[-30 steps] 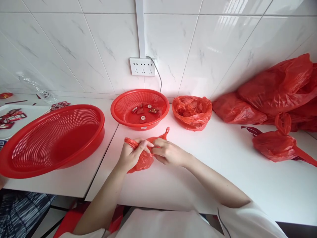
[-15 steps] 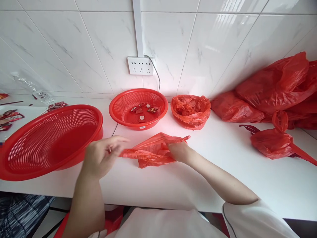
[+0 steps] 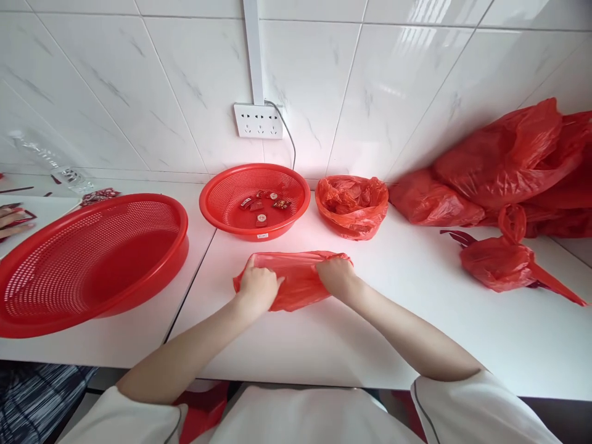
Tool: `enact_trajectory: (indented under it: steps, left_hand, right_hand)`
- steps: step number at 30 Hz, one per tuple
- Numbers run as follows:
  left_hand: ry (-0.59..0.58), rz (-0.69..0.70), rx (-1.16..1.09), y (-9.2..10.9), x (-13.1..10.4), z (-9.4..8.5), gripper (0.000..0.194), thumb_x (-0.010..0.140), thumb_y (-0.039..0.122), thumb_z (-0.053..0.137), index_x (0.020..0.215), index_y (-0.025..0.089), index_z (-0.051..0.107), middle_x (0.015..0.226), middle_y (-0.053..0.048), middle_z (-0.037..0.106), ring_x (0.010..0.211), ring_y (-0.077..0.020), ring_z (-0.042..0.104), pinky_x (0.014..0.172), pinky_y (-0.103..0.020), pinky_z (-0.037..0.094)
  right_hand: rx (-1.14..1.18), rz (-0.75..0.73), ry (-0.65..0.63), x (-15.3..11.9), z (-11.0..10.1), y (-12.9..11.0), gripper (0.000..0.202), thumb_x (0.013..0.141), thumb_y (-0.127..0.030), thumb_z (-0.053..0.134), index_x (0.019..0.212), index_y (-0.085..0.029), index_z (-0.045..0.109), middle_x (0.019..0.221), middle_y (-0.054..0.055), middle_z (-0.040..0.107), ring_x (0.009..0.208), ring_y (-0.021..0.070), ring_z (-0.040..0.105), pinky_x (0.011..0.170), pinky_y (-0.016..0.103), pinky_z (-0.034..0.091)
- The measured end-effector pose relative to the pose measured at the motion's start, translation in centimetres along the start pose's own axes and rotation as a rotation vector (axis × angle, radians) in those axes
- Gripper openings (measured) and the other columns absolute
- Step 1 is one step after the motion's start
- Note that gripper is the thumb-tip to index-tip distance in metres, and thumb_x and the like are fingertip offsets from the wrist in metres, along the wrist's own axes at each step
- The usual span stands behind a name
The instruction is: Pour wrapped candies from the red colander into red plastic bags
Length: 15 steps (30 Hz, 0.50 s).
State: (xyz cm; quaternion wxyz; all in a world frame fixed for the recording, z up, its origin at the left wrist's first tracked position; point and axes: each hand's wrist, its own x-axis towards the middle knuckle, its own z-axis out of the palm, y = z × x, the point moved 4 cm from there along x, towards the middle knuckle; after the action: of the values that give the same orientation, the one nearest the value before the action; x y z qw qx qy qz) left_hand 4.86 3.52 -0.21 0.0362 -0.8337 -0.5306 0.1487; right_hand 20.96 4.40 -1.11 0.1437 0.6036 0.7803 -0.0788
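Observation:
A thin red plastic bag (image 3: 298, 283) is stretched between my two hands, low over the white table. My left hand (image 3: 259, 287) is closed on the bag's left side, with the thumb toward its middle. On the bag's right side my right hand (image 3: 337, 274) grips the gathered edge, its fingers partly hidden in the plastic. Just behind the bag stands a round red basket (image 3: 217, 213) holding several small wrapped pieces (image 3: 261, 218). To its right is a red bowl-shaped bundle (image 3: 354, 203) of crumpled plastic.
A large red basket (image 3: 115, 265) stands on the left. Full red bags (image 3: 499, 160) lean on the wall at the right, with a small tied bag (image 3: 499, 262) before them. Another person's hand (image 3: 13, 222) shows at far left, near a clear bottle (image 3: 69, 176).
My left hand has moved right from beside the large basket and now holds the bag, which is spread wider. Another person's hand at far left has shifted.

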Motion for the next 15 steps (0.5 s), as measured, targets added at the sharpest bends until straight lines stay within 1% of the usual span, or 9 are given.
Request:
enact_trajectory:
  steps: [2,3,5,6,8,10,12,13,15]
  left_hand:
    - [-0.039,-0.002,-0.03,-1.3,0.2,1.1,0.038,0.086,0.039,0.055,0.095,0.006,0.07,0.077,-0.019,0.071,0.076,-0.0305,0.069,0.09,-0.043,0.041]
    - [-0.051,0.009,-0.04,-1.7,0.1,1.2,0.043,0.082,0.04,0.062,0.105,0.005,0.067,0.075,-0.018,0.071,0.075,-0.0308,0.068,0.088,-0.043,0.041]
    - [-0.031,0.02,-0.027,-1.7,-0.4,0.8,0.055,0.074,0.033,0.07,0.119,0.004,0.06,0.075,-0.017,0.07,0.075,-0.0318,0.068,0.086,-0.044,0.041]
    - [-0.001,0.025,-0.023,-1.3,-0.6,0.4,0.053,0.074,0.027,0.069,0.121,0.005,0.058,0.079,-0.018,0.07,0.079,-0.0328,0.067,0.085,-0.044,0.042]
    - [0.074,0.024,-0.07,-0.2,-0.9,-0.4,0.038,0.08,0.019,0.059,0.117,0.008,0.059,0.092,-0.02,0.067,0.089,-0.0335,0.065,0.077,-0.041,0.045]
    - [0.103,0.028,-0.193,1.0,-0.8,-0.3,0.03,0.089,0.021,0.046,0.113,0.01,0.059,0.101,-0.02,0.064,0.091,-0.0314,0.064,0.07,-0.037,0.047]
    - [0.064,0.045,-0.291,1.8,-0.7,0.7,0.042,0.089,0.034,0.048,0.123,0.01,0.054,0.11,-0.022,0.061,0.095,-0.0332,0.063,0.07,-0.039,0.049]
    - [0.033,0.058,-0.313,1.9,-0.6,1.4,0.058,0.083,0.041,0.056,0.131,0.01,0.048,0.119,-0.024,0.057,0.103,-0.0372,0.061,0.075,-0.042,0.05]
    - [-0.044,0.083,-0.347,1.5,-0.7,2.9,0.091,0.067,0.044,0.07,0.144,0.012,0.033,0.138,-0.026,0.045,0.119,-0.0442,0.051,0.086,-0.048,0.047]
  right_hand:
    - [-0.008,0.016,-0.023,0.0,0.4,1.4,0.031,0.076,-0.001,0.051,0.102,-0.005,0.067,0.083,0.024,0.068,0.079,0.0332,0.068,0.06,0.038,0.049]
    - [-0.005,-0.004,-0.03,-0.1,0.5,1.8,0.03,0.074,0.002,0.051,0.098,-0.004,0.068,0.08,0.023,0.067,0.077,0.033,0.067,0.059,0.037,0.049]
    - [0.025,-0.11,-0.022,-0.2,0.5,1.9,0.028,0.074,0.005,0.049,0.09,-0.006,0.068,0.078,0.019,0.067,0.075,0.029,0.066,0.061,0.034,0.047]
    - [0.05,-0.186,-0.004,-0.3,0.4,1.6,0.027,0.075,0.005,0.047,0.088,-0.007,0.067,0.08,0.017,0.067,0.077,0.026,0.066,0.064,0.032,0.046]
    - [0.105,-0.338,0.038,-0.4,0.1,0.6,0.028,0.082,0.002,0.043,0.09,-0.011,0.065,0.089,0.013,0.067,0.081,0.0199,0.064,0.069,0.028,0.045]
    - [0.149,-0.466,0.051,-0.5,0.1,-0.5,0.027,0.087,-0.003,0.041,0.091,-0.015,0.065,0.094,0.009,0.067,0.082,0.0155,0.062,0.071,0.025,0.044]
    - [0.202,-0.553,0.038,-0.5,0.5,-1.0,0.02,0.087,-0.011,0.049,0.096,-0.018,0.065,0.101,0.007,0.066,0.086,0.0155,0.062,0.072,0.025,0.044]
    - [0.238,-0.561,0.034,-0.4,0.6,-0.9,0.02,0.084,-0.016,0.056,0.102,-0.02,0.065,0.11,0.008,0.064,0.092,0.0176,0.062,0.073,0.026,0.045]
    - [0.31,-0.503,0.039,-0.1,0.9,0.2,0.045,0.074,-0.023,0.069,0.118,-0.022,0.061,0.125,0.011,0.059,0.105,0.025,0.06,0.075,0.03,0.047]
